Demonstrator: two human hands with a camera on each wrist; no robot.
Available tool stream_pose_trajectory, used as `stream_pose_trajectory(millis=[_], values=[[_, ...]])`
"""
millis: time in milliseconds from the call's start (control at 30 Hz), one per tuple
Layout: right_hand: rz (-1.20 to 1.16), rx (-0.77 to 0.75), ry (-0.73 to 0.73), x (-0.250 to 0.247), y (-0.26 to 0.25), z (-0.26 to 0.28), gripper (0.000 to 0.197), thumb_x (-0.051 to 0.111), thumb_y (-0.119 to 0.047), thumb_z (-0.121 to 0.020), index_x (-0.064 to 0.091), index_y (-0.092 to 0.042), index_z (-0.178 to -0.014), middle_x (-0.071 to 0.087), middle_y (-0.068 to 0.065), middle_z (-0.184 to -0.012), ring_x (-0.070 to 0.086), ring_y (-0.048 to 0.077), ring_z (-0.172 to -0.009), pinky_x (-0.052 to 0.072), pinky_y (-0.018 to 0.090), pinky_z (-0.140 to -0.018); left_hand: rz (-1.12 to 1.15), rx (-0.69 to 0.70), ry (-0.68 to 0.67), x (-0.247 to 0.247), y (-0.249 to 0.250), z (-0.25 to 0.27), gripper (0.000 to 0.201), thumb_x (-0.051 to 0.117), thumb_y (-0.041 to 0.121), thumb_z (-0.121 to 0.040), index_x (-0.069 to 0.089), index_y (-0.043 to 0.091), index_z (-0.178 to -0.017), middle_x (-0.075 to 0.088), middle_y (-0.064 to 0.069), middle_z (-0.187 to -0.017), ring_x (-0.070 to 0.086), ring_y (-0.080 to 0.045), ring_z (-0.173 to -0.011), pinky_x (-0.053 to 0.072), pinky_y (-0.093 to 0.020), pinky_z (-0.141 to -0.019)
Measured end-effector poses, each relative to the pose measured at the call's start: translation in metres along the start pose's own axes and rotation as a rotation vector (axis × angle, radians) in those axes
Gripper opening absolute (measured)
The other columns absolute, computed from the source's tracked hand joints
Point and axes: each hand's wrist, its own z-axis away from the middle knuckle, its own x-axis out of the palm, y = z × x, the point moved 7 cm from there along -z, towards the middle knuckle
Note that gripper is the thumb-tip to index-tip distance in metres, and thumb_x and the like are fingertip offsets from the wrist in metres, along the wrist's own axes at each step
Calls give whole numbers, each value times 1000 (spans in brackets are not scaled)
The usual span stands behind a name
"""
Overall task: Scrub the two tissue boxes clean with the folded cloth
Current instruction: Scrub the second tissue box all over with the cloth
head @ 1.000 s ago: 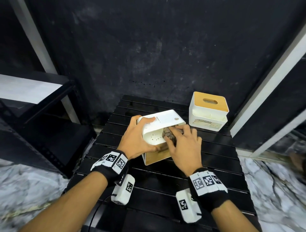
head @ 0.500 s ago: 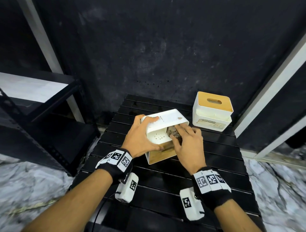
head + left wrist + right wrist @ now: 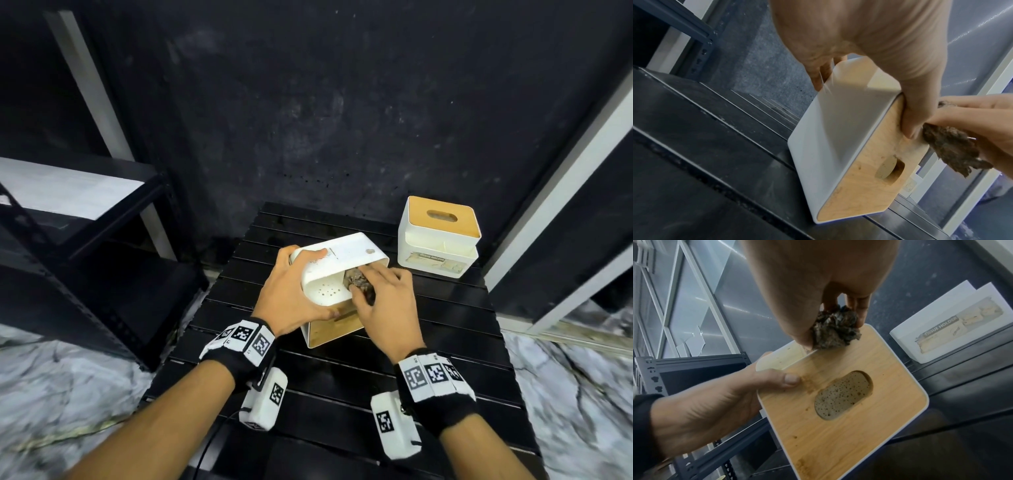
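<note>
A white tissue box with a wooden lid lies tipped on its side in the middle of the black slatted table, lid toward me. My left hand grips its left end, thumb on the lid. My right hand pinches a crumpled brown cloth against the box's upper side near the lid edge. The lid has brown specks and an oval slot. A second white box with a wooden lid stands upright at the back right.
A black metal shelf rack stands left of the table. A dark wall rises behind, and a white frame post runs along the right. Marbled floor surrounds the table.
My right hand has shifted the cloth slightly along the box's upper side. The left hand keeps the same grip, and the view has drifted a little.
</note>
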Motion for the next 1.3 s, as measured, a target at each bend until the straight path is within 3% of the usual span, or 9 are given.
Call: stream_pose_trajectory(millis=[333, 433, 500, 567, 733, 867, 1067, 1167, 1300], values=[[-40, -109, -90, -11, 0, 16, 42, 60, -26, -87, 56, -23, -129, 51, -8, -133, 25, 5, -106, 23, 15, -95, 5, -20, -23, -1, 1, 3, 102, 94, 44, -54, 41, 41, -141, 25, 13, -138, 42, -9, -120, 47, -29, -95], [-68, -132, -76, -11, -4, 25, 43, 60, -24, -87, 55, -24, -130, 51, -8, -133, 26, 5, -106, 25, 16, -98, 142, -61, -63, -4, 0, 1, 76, 87, 38, -72, 47, 42, -137, 31, 11, -135, 44, -8, -121, 44, -22, -97], [-68, -154, -60, -6, -11, 30, 43, 60, -26, -88, 55, -24, -130, 51, -7, -132, 30, 9, -109, 28, 19, -100, 281, -82, -91, -8, 0, 0, 46, 70, 35, -91, 54, 41, -133, 39, 7, -132, 46, -10, -124, 42, -18, -97], [-47, -161, -20, -1, -19, 34, 42, 61, -30, -88, 57, -22, -128, 53, -3, -130, 35, 15, -112, 35, 25, -101, 290, -90, -94, -11, -4, -1, 34, 58, 38, -99, 57, 44, -133, 43, 7, -130, 47, -8, -122, 39, -19, -97], [78, -68, 117, 4, -39, 31, 37, 60, -35, -86, 62, -18, -118, 58, 5, -113, 43, 26, -101, 49, 39, -87, 321, -120, -68, -9, -9, -2, 42, 59, 40, -98, 53, 46, -140, 44, 11, -122, 48, -4, -116, 41, -24, -101], [144, -38, 176, 7, -55, 33, 31, 60, -37, -85, 67, -20, -110, 59, 3, -103, 34, 18, -91, 47, 33, -78, 386, -119, -51, -8, -8, -2, 42, 60, 34, -99, 56, 37, -140, 46, 11, -127, 48, -1, -120, 42, -20, -101], [178, -91, 52, 3, -41, 35, 42, 56, -43, -87, 60, -23, -125, 53, 5, -109, 48, 25, -97, 47, 38, -78, 397, -92, -40, -8, -8, -1, 38, 59, 34, -99, 56, 48, -134, 50, 10, -126, 50, -4, -121, 42, -24, -102], [210, -22, 99, -2, -38, 27, 38, 59, -40, -86, 65, -19, -116, 54, 9, -101, 49, 28, -92, 47, 40, -74, 423, -99, -27, -6, -7, -1, 38, 60, 32, -99, 55, 46, -133, 50, 9, -128, 50, -4, -121, 42, -23, -102], [189, -41, 100, 10, -58, 28, 29, 57, -36, -86, 67, -21, -109, 53, 5, -100, 45, 23, -89, 46, 37, -74, 419, -95, 10, -6, -6, -1, 37, 61, 30, -98, 56, 45, -132, 51, 9, -130, 50, -2, -121, 41, -18, -100]])
